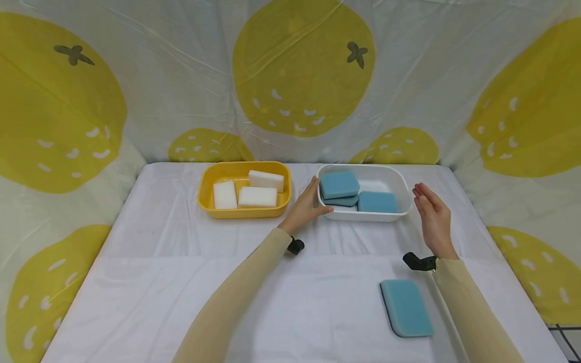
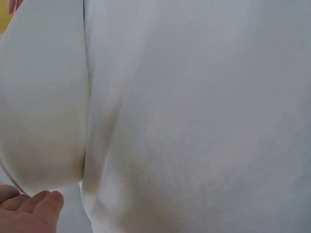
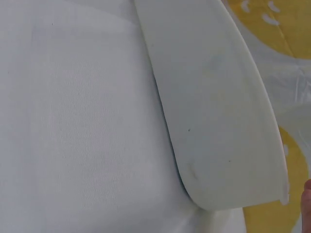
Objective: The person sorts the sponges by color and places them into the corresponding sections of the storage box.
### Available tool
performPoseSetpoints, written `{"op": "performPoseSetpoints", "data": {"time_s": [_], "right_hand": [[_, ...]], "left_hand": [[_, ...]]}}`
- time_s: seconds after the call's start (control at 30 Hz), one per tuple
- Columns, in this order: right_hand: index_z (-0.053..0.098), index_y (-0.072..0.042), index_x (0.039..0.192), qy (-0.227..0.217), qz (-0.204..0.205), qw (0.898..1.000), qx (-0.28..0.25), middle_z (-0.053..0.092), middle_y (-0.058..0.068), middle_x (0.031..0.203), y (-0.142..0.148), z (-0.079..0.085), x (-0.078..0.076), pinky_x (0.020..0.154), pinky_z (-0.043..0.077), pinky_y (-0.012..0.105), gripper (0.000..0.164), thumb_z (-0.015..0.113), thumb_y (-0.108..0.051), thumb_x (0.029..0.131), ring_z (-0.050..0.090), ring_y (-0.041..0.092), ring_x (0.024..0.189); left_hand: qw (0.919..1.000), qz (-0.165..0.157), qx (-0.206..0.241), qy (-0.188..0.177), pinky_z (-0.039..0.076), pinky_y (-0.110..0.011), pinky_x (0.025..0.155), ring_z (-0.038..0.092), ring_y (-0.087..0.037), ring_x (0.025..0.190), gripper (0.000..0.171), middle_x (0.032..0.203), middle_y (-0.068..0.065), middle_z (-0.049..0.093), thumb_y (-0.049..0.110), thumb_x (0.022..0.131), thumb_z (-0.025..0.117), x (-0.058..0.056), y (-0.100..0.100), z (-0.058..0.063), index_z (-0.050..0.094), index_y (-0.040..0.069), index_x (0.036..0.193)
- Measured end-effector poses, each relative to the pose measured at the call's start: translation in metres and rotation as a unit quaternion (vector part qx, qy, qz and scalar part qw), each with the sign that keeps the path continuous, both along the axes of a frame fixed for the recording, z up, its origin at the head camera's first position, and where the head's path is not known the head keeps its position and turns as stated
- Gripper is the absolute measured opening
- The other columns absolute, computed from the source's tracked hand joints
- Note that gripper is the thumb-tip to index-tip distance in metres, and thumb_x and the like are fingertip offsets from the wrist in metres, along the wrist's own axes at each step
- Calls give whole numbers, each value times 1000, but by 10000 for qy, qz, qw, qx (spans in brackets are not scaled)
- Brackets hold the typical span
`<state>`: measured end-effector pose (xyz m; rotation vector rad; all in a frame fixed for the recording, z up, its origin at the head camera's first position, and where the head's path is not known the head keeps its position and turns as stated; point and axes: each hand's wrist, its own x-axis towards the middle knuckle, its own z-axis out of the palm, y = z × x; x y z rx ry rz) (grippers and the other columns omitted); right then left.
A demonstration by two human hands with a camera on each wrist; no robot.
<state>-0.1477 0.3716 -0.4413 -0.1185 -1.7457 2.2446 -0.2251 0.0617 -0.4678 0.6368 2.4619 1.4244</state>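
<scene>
At the left end of a white plastic basin (image 1: 363, 216) rests my left hand (image 1: 303, 207), fingers extended along the end wall and thumb spread at the front rim. My right hand (image 1: 434, 222) is just off the basin's right end, its fingers straight and holding nothing. Inside the basin, one blue sponge (image 1: 339, 184) lies on another (image 1: 341, 200) at the left, and a third blue sponge (image 1: 378, 202) lies beside them. In the left wrist view, fingertips (image 2: 48, 206) are right at the basin's end. The right wrist view shows the basin's outer wall (image 3: 214, 111).
A yellow basin (image 1: 242, 214) holding three white sponge blocks (image 1: 257, 197) stands to the left. Nearer the front right, a loose blue sponge (image 1: 407, 308) with a dark underside lies on the white cloth (image 1: 327, 302). A lemon-patterned sheet (image 1: 408, 91) hangs behind the table.
</scene>
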Motion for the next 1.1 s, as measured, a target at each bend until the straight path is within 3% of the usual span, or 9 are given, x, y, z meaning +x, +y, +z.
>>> {"op": "performPoseSetpoints", "data": {"time_s": [0.17,0.43,0.77,1.1], "right_hand": [[29,7,146,257,250,9993,-143,41,12,144,-4,8,10,109,25,26,50,46,-6,101,34,20,137],[31,12,143,808,616,9935,-521,52,13,134,-7,12,23,105,34,25,46,44,4,99,48,18,126],[39,6,142,895,845,9914,444,50,12,138,-9,16,46,100,38,22,42,41,2,101,50,16,124],[33,12,142,1086,1173,9840,783,49,14,139,-9,18,74,101,37,23,43,34,10,99,49,18,126]], "left_hand": [[9999,55,-15,-97,10,-30,116,5,-12,144,95,160,0,2,33,88,71,1,0,-1,7,11,155],[9999,61,-27,-78,10,-29,115,6,-12,144,95,160,-1,3,33,87,71,2,0,0,8,9,154],[9999,122,-52,27,12,-28,115,9,-12,144,94,160,-2,7,33,87,71,2,1,-2,11,8,154],[9998,203,57,10,16,-28,114,10,-13,144,95,159,-2,8,31,87,73,1,1,-5,10,10,154]]}}
